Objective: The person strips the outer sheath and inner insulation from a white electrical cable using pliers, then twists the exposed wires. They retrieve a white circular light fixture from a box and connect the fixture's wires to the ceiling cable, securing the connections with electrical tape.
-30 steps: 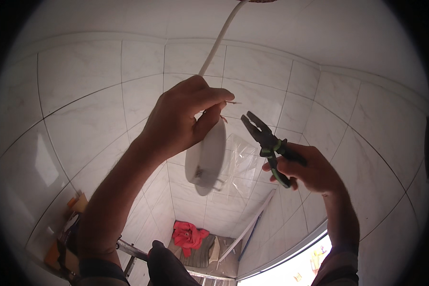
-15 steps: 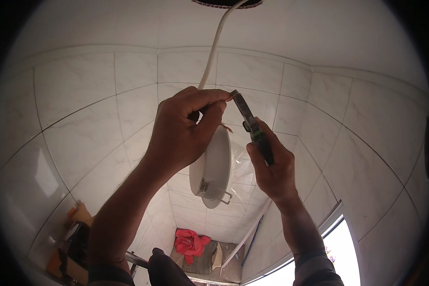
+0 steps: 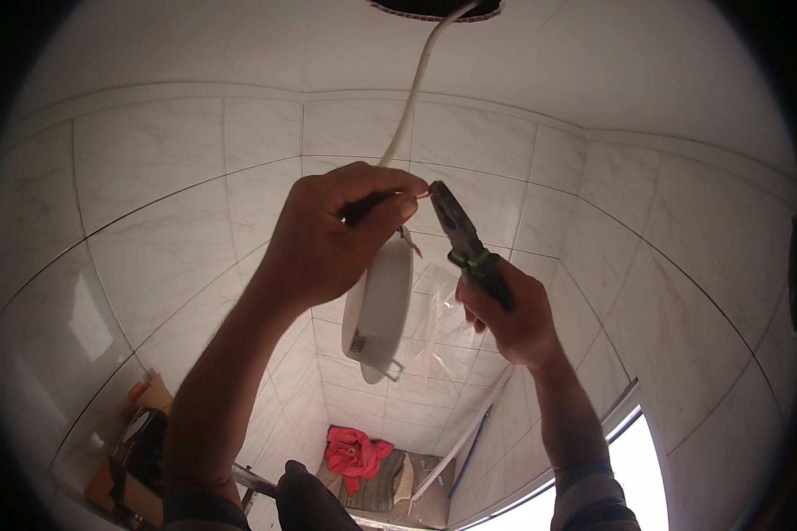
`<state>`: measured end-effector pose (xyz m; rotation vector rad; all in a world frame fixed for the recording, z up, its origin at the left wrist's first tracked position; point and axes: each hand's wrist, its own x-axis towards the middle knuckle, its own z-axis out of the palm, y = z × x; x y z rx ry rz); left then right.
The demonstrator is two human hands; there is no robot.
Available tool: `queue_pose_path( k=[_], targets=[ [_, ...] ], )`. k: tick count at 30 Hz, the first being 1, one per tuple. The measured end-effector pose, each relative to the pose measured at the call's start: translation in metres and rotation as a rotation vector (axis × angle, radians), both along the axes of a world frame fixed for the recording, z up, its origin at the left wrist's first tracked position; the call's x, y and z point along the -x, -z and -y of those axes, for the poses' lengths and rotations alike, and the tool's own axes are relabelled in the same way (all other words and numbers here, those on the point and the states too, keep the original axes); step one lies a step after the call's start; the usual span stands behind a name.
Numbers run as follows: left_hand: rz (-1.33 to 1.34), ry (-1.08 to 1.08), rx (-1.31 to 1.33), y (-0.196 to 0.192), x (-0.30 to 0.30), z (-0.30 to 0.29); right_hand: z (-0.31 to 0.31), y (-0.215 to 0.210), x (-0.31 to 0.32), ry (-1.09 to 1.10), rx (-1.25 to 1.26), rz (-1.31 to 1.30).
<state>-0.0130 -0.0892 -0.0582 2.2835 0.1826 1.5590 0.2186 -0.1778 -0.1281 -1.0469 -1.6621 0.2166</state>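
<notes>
My left hand (image 3: pixel 328 234) pinches a thin wire end between thumb and index finger, beside the white cable (image 3: pixel 413 93) that hangs from the ceiling. In my right hand (image 3: pixel 515 310) is a pair of pliers (image 3: pixel 460 234) with dark, green-trimmed handles. Their jaw tips meet the reddish wire end (image 3: pixel 426 195) just past my left fingertips. Below my left hand hangs a round white recessed light (image 3: pixel 383 305), tilted on edge, with a spring clip (image 3: pixel 358 342) near its lower end. A bare copper-coloured strand (image 3: pixel 415 248) sticks out above the light. My left fingers hide the wires' other parts.
Overhead, a round hole (image 3: pixel 434 7) opens in the white ceiling. Marbled tiles (image 3: pixel 155 226) cover the walls around. Clear plastic (image 3: pixel 447 310) hangs beyond the light. Far below lies a red cloth (image 3: pixel 354 453); cardboard boxes (image 3: pixel 106 487) stand lower left, a bright window (image 3: pixel 633 469) lower right.
The pliers have turned, showing the broad side of their jaws, and my right hand has rotated with them. The light has swung slightly left. The whole view has shifted a little.
</notes>
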Motion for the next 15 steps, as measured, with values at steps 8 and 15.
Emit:
queue_pose_path(
  k=[8, 15],
  targets=[
    [-0.094, 0.302, 0.105, 0.004, 0.000, 0.004, -0.026, -0.014, -0.045, -0.947, 0.476, -0.106],
    [-0.018, 0.061, -0.041, 0.002, -0.002, -0.002, -0.020, -0.006, -0.062, -0.734, 0.522, -0.122]
  ],
)
